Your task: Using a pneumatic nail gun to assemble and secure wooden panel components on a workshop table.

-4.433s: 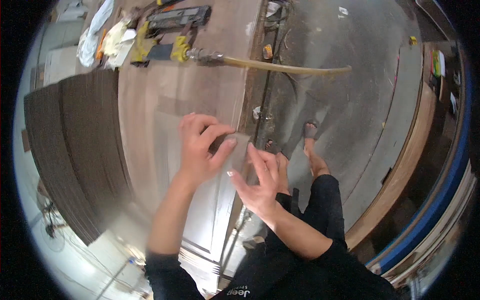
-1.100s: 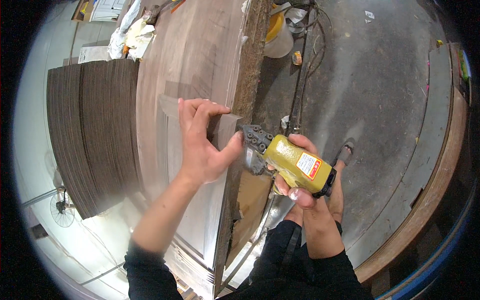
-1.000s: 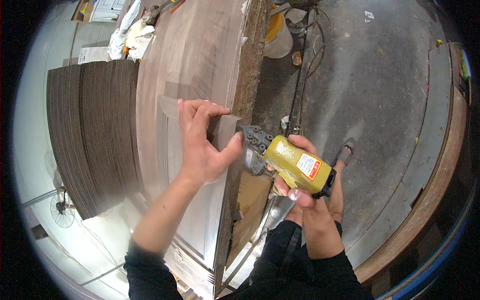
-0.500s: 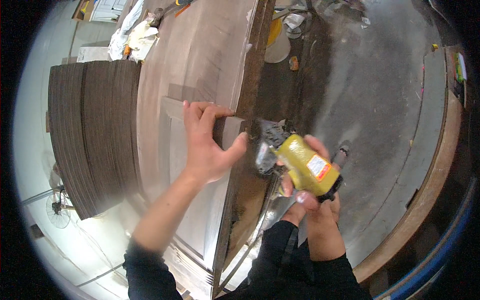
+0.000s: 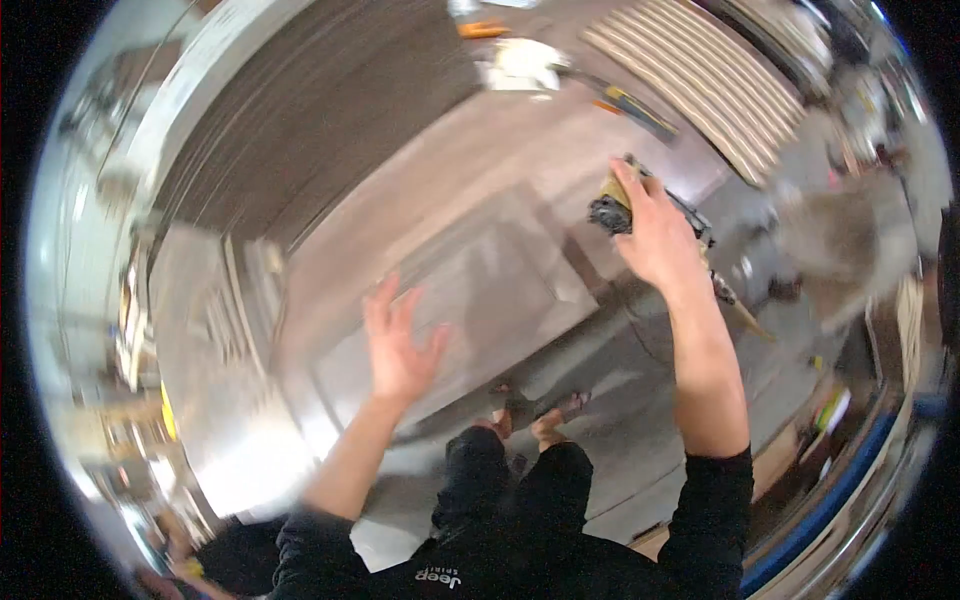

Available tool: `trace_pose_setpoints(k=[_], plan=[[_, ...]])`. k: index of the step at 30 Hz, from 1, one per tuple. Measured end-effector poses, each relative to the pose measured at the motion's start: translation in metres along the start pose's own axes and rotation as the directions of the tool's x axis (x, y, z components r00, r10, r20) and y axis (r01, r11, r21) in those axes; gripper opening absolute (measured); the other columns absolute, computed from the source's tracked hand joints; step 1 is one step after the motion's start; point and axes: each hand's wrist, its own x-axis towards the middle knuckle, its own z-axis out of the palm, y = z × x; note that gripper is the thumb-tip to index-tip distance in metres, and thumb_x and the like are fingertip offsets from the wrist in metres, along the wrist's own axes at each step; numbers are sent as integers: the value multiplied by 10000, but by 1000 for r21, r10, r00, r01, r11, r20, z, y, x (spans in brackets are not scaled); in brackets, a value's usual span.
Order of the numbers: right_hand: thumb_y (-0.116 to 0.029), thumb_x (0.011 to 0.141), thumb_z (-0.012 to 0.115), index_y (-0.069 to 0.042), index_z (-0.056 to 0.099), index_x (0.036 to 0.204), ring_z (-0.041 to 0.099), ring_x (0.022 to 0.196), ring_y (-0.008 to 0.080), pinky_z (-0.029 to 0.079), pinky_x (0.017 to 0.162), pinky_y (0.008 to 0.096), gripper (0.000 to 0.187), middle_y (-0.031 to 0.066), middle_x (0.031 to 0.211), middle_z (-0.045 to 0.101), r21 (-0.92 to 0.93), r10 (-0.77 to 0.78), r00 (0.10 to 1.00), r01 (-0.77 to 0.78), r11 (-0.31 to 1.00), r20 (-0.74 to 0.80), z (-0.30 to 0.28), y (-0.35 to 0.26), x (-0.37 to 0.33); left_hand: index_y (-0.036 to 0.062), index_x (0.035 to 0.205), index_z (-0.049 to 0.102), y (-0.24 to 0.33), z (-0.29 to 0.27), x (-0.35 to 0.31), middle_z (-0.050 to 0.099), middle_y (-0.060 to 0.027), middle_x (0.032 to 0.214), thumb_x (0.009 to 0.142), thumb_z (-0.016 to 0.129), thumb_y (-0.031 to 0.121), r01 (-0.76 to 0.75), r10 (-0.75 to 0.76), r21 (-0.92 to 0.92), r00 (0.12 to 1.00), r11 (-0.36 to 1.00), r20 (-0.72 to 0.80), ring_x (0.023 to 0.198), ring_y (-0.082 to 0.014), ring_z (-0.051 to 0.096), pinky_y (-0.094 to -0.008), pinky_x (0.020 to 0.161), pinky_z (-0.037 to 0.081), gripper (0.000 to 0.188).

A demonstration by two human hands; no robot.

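Observation:
My right hand (image 5: 660, 235) is curled over a yellow-and-black hand-held power tool (image 5: 612, 205) near the far right corner of the worktable. The palm hides part of the tool, and its exact kind is blurred. A thin cord hangs below it. Across the table in front of me lies a framed wooden door panel (image 5: 470, 270), pale brown with a recessed middle. Above the panel's near left part, my left hand (image 5: 402, 355) is open with fingers spread, holding nothing. Whether it touches the panel I cannot tell.
Dark sheets stand stacked (image 5: 340, 110) at the far left. White crumpled cloth (image 5: 525, 65), a black-and-yellow long tool (image 5: 638, 112) and ribbed strips (image 5: 695, 85) lie along the far side. A shiny panel (image 5: 240, 440) is at left. My feet (image 5: 560, 405) are on the grey floor.
My view has turned. The right hand has carried the power tool from beside the panel's edge up to the table's far right. My left hand has let go of the panel's edge.

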Motion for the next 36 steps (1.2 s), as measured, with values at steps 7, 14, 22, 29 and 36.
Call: trace_pose_setpoints(k=[7, 14, 22, 29, 36], plan=[[-105, 820, 713, -192, 407, 1535, 558, 1236, 394, 450, 1063, 494, 783, 177, 1455, 489, -295, -331, 935, 282, 913, -128, 80, -3, 64, 29, 1466, 433, -148, -59, -164, 438, -282, 1472, 892, 729, 334, 768, -766, -86, 610, 635, -202, 1316, -468, 438, -544, 1103, 361, 714], [-174, 895, 673, -58, 509, 1462, 601, 1189, 357, 472, 1012, 427, 602, 212, 1308, 620, 208, -18, 1000, 13, 978, 21, 125, -42, 9, -24, 1457, 455, -160, -54, -157, 637, -291, 1208, 880, 720, 313, 830, -919, -461, 387, 313, 73, 1158, -413, 607, -465, 995, 464, 719], [-184, 900, 693, -26, 553, 1423, 647, 912, 249, 525, 849, 376, 564, 171, 1088, 640, 351, 249, 968, -236, 906, 9, 112, 26, -57, 1, 1458, 457, -188, -35, -55, 555, -300, 1346, 906, 694, 364, 752, -784, -321, 619, 576, 43, 1301, -444, 498, -505, 1061, 419, 702], [-116, 886, 720, -41, 625, 1333, 619, 868, 204, 517, 809, 324, 463, 100, 974, 609, 527, 409, 911, -322, 786, -53, 117, 23, -136, -5, 1405, 544, -236, 13, 28, 600, -258, 1365, 951, 626, 269, 454, -516, -315, 842, 834, -154, 1299, -369, 559, -421, 1083, 435, 537], [-112, 873, 725, -42, 619, 1338, 649, 861, 199, 530, 798, 319, 482, 121, 983, 667, 666, 376, 918, -361, 652, 129, 105, 14, -146, -59, 1472, 431, -248, -10, 51, 521, -268, 1447, 971, 614, 269, 673, -675, -226, 734, 705, 81, 1361, -365, 493, -410, 1144, 363, 626]])
